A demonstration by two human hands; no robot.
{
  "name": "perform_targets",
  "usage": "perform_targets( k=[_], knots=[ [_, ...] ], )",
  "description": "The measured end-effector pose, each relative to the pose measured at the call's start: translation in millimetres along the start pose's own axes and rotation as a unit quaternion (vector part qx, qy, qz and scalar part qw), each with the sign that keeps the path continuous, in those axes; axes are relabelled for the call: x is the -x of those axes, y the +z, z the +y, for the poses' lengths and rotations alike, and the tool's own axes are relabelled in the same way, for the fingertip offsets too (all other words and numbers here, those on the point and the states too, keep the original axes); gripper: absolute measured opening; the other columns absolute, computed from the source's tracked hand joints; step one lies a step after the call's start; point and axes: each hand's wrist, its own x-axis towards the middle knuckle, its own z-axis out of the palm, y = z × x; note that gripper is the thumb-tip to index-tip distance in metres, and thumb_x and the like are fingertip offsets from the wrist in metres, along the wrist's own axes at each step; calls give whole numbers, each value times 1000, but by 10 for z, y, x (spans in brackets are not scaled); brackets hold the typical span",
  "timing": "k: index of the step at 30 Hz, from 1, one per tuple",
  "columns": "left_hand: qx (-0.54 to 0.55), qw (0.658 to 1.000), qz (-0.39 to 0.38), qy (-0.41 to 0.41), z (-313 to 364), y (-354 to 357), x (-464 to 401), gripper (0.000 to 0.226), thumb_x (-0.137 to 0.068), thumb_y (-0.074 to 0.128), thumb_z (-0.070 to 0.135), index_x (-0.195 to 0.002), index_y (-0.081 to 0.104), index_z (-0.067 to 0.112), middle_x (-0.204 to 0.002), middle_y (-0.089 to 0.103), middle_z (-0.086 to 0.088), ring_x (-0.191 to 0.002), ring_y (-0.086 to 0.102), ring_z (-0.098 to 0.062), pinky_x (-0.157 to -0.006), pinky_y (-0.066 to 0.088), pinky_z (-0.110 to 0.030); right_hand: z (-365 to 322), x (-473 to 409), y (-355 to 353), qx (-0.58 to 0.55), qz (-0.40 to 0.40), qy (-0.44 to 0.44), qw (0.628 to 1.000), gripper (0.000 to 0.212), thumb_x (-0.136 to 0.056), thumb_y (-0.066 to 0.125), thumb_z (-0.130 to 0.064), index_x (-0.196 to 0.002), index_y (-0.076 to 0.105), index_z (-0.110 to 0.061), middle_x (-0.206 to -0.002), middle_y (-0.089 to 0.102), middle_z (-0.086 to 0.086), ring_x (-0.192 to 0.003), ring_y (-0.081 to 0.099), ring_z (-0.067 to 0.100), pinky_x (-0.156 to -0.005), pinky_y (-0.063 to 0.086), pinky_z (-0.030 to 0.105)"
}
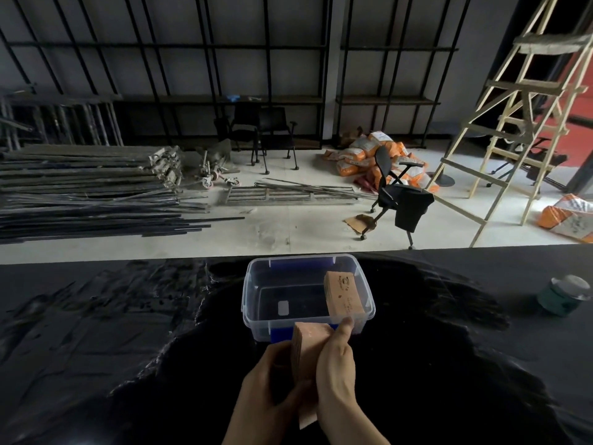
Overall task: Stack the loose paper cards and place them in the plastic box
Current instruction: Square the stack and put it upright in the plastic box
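Observation:
A clear plastic box with blue clips stands on the black table, just beyond my hands. Inside it, against the right wall, leans a stack of tan paper cards with dark print on top. A second stack of tan cards is held upright on its edge in front of the box's near wall. My left hand grips this stack from the left and below. My right hand presses on its right side, thumb stretched up along the top edge toward the box rim.
A green-and-white roll of tape sits on the table at far right. The black table ends just behind the box. Beyond it lie metal poles, an office chair, sacks and a wooden ladder.

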Motion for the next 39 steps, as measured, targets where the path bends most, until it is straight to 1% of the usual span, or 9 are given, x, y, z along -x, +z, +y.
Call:
perform_targets(
  k=[5, 8, 11, 16, 23, 28, 32, 36, 39],
  knots=[
    [23, 996, 91, -10, -32, -176, -87, 46, -67, 77, 42, -108, 69, 25, -96, 80, 5, -89, 76, -11, -73, 58, -23, -159, 66, -47, 103, -31, -202, 974, 54, -104, 28, -53, -86, 67, -21, -89, 73, 0, -87, 70, 21, -80, 57, 41],
    [94, 981, 164, -42, -20, -378, -257, 20, -90, 69, 6, -109, 67, 12, -95, 77, -4, -78, 74, -3, -62, 56, -15, -222, -35, -167, 316, 5, -452, 834, 19, -105, 41, -34, -107, 60, -30, -109, 62, -9, -109, 59, 22, -87, 51, 35],
    [146, 968, 189, -79, 101, -494, -386, 14, -97, 63, 12, -110, 68, 12, -97, 76, -11, -84, 72, -18, -63, 53, -28, -209, -238, -225, 536, -74, -471, 696, 47, -101, 49, -41, -147, 40, -33, -150, 45, -7, -141, 35, 21, -120, 23, 42],
    [176, 958, 199, -108, 240, -520, -578, 17, -98, 61, 19, -112, 69, 13, -97, 75, -13, -90, 70, -27, -69, 54, -37, -106, -280, -204, 620, -145, -456, 621, 64, -100, 40, -53, -157, 23, -30, -161, 33, -4, -150, 21, 22, -126, 6, 47],
    [144, 966, 186, -104, 438, -407, -715, 18, -98, 60, 20, -116, 63, 16, -98, 74, -13, -89, 68, -23, -66, 53, -34, 7, -219, -266, 620, -122, -469, 617, 67, -94, 48, -54, -153, 33, -28, -160, 39, 0, -149, 28, 28, -122, 3, 48],
    [132, 968, 185, -111, 444, -333, -785, 17, -97, 61, 20, -114, 62, 16, -103, 72, -15, -93, 68, -26, -60, 51, -32, 188, -134, -453, 627, -122, -483, 598, 63, -74, 51, -64, -128, 62, -35, -123, 72, -9, -113, 69, 19, -99, 54, 47],
    [103, 971, 178, -119, 409, -231, -867, 7, -97, 61, 17, -101, 66, 18, -95, 72, -14, -91, 68, -30, -70, 55, -38, 241, -53, -531, 596, -114, -518, 603, 55, -74, 50, -67, -119, 67, -40, -116, 74, -13, -105, 71, 12, -88, 62, 39],
    [58, 976, 152, -147, 357, -115, -940, 11, -96, 60, 15, -99, 71, 11, -89, 75, -12, -90, 70, -30, -60, 50, -31, -36, 60, -831, 411, -57, -600, 684, 10, -85, 69, -37, -95, 69, -37, -100, 70, -17, -93, 62, 4, -81, 53, 24],
    [24, 970, 133, -203, 299, -5, -1013, 32, -97, 62, 22, -120, 53, 2, -110, 70, -14, -95, 64, -26, -65, 47, -31, -273, -178, -1151, 381, 47, -567, 729, 11, -88, 71, -22, -97, 69, -27, -97, 68, -10, -87, 60, 10, -72, 50, 28]
  ],
)
